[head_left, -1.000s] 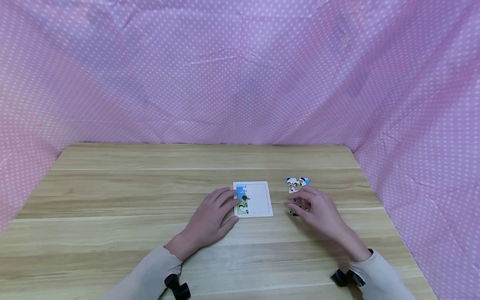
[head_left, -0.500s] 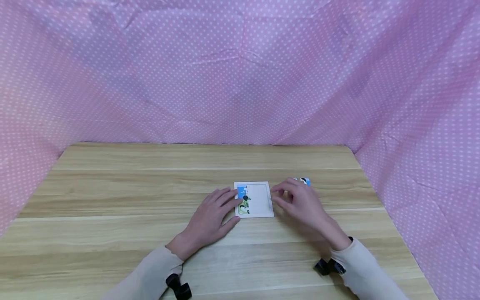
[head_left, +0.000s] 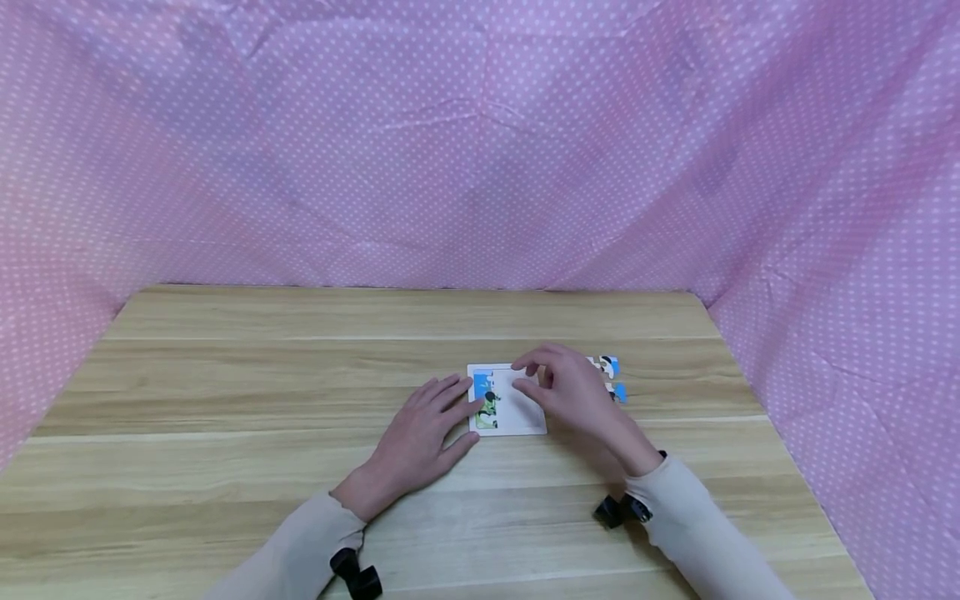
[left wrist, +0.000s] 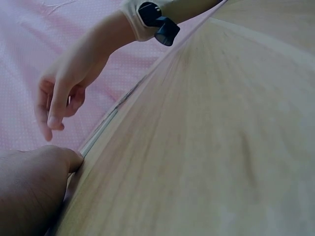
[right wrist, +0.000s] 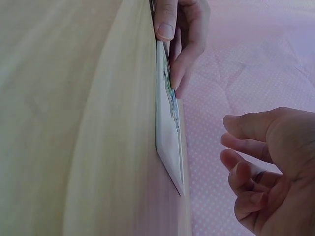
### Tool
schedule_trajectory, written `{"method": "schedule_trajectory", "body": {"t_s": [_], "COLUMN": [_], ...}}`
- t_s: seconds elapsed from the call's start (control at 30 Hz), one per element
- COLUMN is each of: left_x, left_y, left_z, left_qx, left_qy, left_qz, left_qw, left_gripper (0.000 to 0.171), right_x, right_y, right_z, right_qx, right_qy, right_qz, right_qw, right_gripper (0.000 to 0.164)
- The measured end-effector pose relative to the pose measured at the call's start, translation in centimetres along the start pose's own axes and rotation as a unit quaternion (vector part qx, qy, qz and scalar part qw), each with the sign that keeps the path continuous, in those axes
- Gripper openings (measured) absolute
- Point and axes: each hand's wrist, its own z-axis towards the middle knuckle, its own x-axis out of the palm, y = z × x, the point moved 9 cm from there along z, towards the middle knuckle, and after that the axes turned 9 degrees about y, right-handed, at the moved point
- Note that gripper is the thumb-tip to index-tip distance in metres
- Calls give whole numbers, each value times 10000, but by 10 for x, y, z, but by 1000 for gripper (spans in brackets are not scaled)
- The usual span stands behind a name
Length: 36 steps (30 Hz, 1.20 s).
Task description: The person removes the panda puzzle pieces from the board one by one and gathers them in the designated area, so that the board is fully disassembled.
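A small white puzzle board lies flat on the table. Joined blue and green jigsaw pieces fill a strip along its left side. My left hand rests at the board's left edge, its fingers spread and fingertips on the edge and the strip. Above the board's right part hovers my right hand, thumb and index finger apart; I see nothing between them in the right wrist view. Loose jigsaw pieces with panda parts, one at the upper right and one below it, lie right of the board, partly hidden by the right hand.
The wooden table stretches around the board on all sides. Pink dotted cloth hangs behind it and along both sides. Black wrist cameras are strapped over both sleeves, the left one close to the table.
My right hand has moved left from the loose pieces to above the board, with its thumb and index finger apart. The left hand has stayed at the board's left edge.
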Motion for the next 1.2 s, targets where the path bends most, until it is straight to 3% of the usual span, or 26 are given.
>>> {"method": "schedule_trajectory", "body": {"t_s": [0.47, 0.83, 1.2], "left_x": [-2, -2, -2], "left_y": [-1, 0, -1], "left_z": [1, 1, 0], "left_qx": [42, -15, -15], "left_qy": [-149, -87, -57], "left_qz": [-92, -119, -147], "left_qw": [9998, 9999, 9999], "left_gripper": [48, 48, 48], "right_x": [32, 43, 45], "right_y": [2, -8, -7], "right_z": [26, 33, 30], "right_qx": [148, 354, 260], "right_qy": [516, 509, 332], "right_qz": [-249, -25, 30], "right_qw": [9982, 9981, 9991], "right_gripper": [28, 26, 23]}}
